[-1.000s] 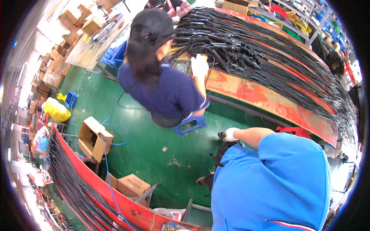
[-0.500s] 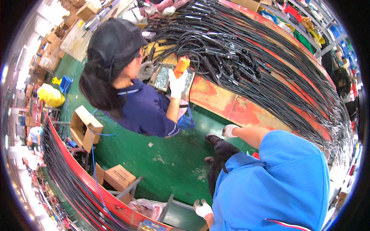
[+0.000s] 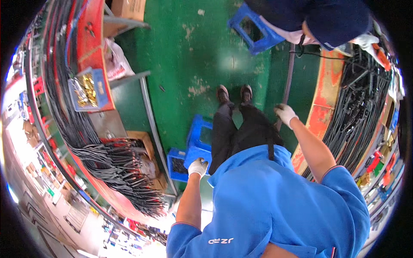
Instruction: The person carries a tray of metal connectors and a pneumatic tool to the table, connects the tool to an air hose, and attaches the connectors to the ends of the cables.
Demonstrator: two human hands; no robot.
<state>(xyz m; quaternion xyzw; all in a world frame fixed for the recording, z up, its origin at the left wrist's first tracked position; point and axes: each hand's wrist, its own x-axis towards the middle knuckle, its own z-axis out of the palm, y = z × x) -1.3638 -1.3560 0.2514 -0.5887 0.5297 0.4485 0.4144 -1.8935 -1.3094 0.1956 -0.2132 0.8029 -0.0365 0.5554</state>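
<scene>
My left hand (image 3: 198, 167), in a white glove with grey fingertips, hangs beside a blue plastic stool (image 3: 197, 151). Its fingers are loosely bent and I see nothing in them; whether they touch the stool I cannot tell. Just past that hand stands a blue crate (image 3: 176, 173) with small dark pieces inside. My right hand (image 3: 286, 115), gloved the same way, hangs away from my body near the red-and-yellow bench (image 3: 319, 112) on the right. Its fingers are slack and slightly apart, with nothing visible between them.
At far right a co-worker in dark blue (image 3: 340, 21) bends by the bench, near another blue stool (image 3: 267, 42). Black cables (image 3: 365, 99) cover that bench. On the left bench lie cable bundles (image 3: 109, 165) and a blue bin (image 3: 101, 88) of gold-coloured pieces. Metal legs (image 3: 151, 114) border the green floor.
My view has swung left and down, so the left bench and its cables are nearer and the co-worker sits at the upper right. Both hands still hang without anything visible in them.
</scene>
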